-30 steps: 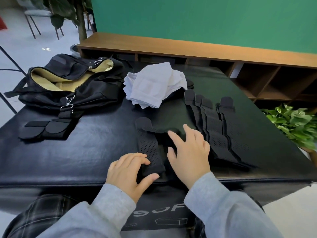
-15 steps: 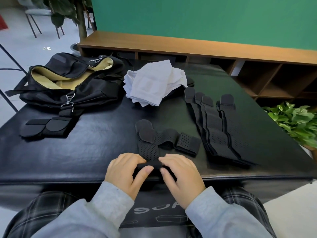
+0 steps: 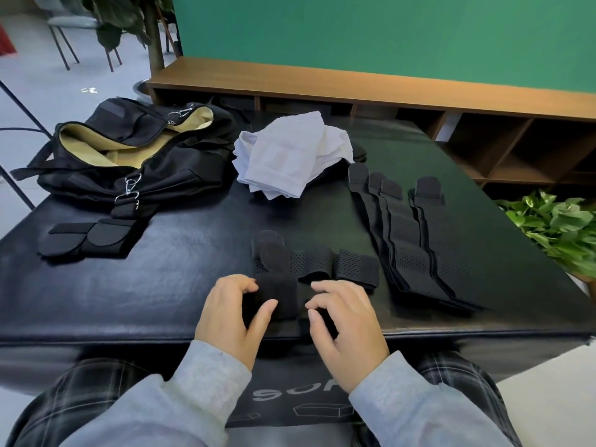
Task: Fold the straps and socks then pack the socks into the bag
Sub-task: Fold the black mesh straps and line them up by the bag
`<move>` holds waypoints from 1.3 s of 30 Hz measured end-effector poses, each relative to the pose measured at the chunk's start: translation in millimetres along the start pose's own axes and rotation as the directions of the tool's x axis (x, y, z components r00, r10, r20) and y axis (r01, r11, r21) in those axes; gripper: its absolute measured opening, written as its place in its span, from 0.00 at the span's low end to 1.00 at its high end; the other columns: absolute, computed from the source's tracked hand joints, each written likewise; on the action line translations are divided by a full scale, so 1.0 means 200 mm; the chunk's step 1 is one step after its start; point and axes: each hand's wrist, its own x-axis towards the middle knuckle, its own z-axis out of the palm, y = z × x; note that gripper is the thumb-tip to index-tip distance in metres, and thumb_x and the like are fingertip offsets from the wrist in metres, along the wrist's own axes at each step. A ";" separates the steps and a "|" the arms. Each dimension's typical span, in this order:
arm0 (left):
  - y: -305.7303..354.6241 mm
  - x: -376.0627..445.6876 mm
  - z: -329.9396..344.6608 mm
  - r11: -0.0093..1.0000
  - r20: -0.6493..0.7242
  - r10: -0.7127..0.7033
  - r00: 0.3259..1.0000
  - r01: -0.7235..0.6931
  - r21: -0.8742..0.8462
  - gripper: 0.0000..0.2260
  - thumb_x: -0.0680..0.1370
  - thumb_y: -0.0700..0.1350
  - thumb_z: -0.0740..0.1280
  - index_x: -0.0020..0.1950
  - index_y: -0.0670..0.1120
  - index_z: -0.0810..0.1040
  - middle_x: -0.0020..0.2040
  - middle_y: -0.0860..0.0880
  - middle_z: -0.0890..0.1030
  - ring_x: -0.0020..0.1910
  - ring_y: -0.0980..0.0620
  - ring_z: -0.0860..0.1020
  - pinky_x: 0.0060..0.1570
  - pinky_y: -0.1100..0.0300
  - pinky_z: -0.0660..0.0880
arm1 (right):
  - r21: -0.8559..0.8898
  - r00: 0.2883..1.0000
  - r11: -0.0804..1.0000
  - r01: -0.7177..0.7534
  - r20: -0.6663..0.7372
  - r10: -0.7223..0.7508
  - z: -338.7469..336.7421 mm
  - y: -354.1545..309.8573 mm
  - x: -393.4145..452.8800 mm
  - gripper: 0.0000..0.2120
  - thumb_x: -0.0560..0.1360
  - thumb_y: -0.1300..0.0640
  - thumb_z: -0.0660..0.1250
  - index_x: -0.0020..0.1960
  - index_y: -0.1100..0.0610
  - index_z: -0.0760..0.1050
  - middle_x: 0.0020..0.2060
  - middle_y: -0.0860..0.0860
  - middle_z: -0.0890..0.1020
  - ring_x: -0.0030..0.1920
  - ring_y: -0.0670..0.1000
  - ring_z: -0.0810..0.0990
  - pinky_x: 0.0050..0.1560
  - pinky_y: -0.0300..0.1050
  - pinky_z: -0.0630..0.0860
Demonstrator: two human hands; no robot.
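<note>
**Strap Fold at the Near Table Edge: Current State**

Your left hand (image 3: 230, 312) grips the folded near end of the black strap (image 3: 279, 295): fingers curled over its left edge, thumb pressed against its near face. Your right hand (image 3: 346, 330) sits just beside it with fingers curled, the fingertips pinching a dark part of the same strap at the near edge; how much it holds is hidden by the fingers. The strap's far portion lies flat on the black table (image 3: 161, 285), its rounded tab pointing away from you and a perforated section bending to the right.

The unfolded straps (image 3: 409, 240) lie in an overlapping row to the right, well apart from your hands. The folded straps (image 3: 88, 237) rest at the left, near the bag's clip. The white socks (image 3: 290, 159) sit in a loose pile at the table's far centre. The bag (image 3: 135, 162) lies at the far left, open, with its tan lining visible.
</note>
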 end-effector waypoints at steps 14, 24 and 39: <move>-0.03 0.02 0.01 0.960 0.038 0.207 0.978 -0.211 0.185 0.15 0.72 0.57 0.59 0.43 0.50 0.80 0.47 0.54 0.79 0.47 0.59 0.70 0.42 0.66 0.71 | -0.466 0.876 0.871 -0.153 0.344 0.337 -0.08 -0.05 0.26 0.26 0.79 0.41 0.52 0.73 0.52 0.58 0.73 0.47 0.58 0.70 0.51 0.60 0.66 0.47 0.60; -0.04 0.00 0.02 0.951 0.051 0.233 0.971 -0.238 0.194 0.13 0.72 0.58 0.60 0.44 0.52 0.80 0.48 0.56 0.79 0.48 0.58 0.71 0.42 0.53 0.77 | -0.018 0.658 0.693 -0.721 0.293 0.693 -0.13 -0.08 0.50 0.26 0.77 0.53 0.58 0.73 0.50 0.56 0.66 0.57 0.60 0.37 0.48 0.74 0.35 0.41 0.65; -0.05 0.00 0.04 0.892 0.078 0.311 0.947 -0.320 0.320 0.18 0.70 0.63 0.60 0.57 0.59 0.72 0.51 0.53 0.76 0.49 0.54 0.70 0.45 0.55 0.71 | -0.052 0.908 0.950 -0.309 0.282 0.311 -0.13 -0.04 0.25 0.23 0.79 0.55 0.58 0.73 0.47 0.61 0.72 0.42 0.63 0.74 0.40 0.52 0.67 0.30 0.49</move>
